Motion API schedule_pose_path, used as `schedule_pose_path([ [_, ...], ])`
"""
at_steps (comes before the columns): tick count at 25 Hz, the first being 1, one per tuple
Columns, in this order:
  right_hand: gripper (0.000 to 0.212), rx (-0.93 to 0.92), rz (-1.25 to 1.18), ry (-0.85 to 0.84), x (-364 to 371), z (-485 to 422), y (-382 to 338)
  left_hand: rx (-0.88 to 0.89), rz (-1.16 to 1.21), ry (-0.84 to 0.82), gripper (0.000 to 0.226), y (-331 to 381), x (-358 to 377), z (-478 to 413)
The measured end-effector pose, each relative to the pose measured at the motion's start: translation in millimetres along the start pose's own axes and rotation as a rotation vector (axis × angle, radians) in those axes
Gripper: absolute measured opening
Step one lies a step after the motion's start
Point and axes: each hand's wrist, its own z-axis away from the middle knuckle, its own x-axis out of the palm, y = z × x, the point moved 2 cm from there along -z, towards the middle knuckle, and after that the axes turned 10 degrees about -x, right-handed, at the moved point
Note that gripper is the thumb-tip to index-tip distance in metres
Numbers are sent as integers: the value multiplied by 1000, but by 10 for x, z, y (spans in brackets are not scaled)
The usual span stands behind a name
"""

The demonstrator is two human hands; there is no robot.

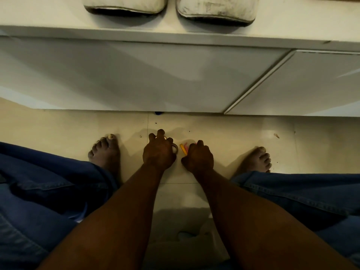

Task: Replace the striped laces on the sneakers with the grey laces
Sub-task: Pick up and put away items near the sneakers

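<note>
Two sneakers (124, 5) are being shown on top of the cabinet (136, 75), toes only. Their eyelets and laces are being cut off by the frame edge, so no relacing can be confirmed. Judged from this, no threading is being done now, and most of the task is probably being left for later.

Both arms are being stretched down to the floor (253, 137) in front of the cabinet base, between two bare feet (105, 151).

Left hand (158, 151): knuckles up, fingers being curled round a grey loop (175, 149), possibly a coiled grey lace, not certain.

Right hand (198, 157): just beside the left, fingers being bent under. A yellow-and-pink strip (184, 149) is lying against or just beside its knuckles. Whether it is being pinched cannot be told.
</note>
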Motion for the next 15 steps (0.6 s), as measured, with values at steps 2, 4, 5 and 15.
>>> schedule_pose_path([
  [2,59,0,9,-18,11,3,3,9,-15,7,57,-18,-30,17],
  [4,65,14,-31,-22,11,15,14,7,-16,21,55,-34,-76,24],
  [5,67,22,-69,-4,-19,19,7,2,-15,30,55,-56,-120,23],
  [15,27,-151,-243,271,-1119,348,-668,81,33,260,47,-319,-1196,440],
])
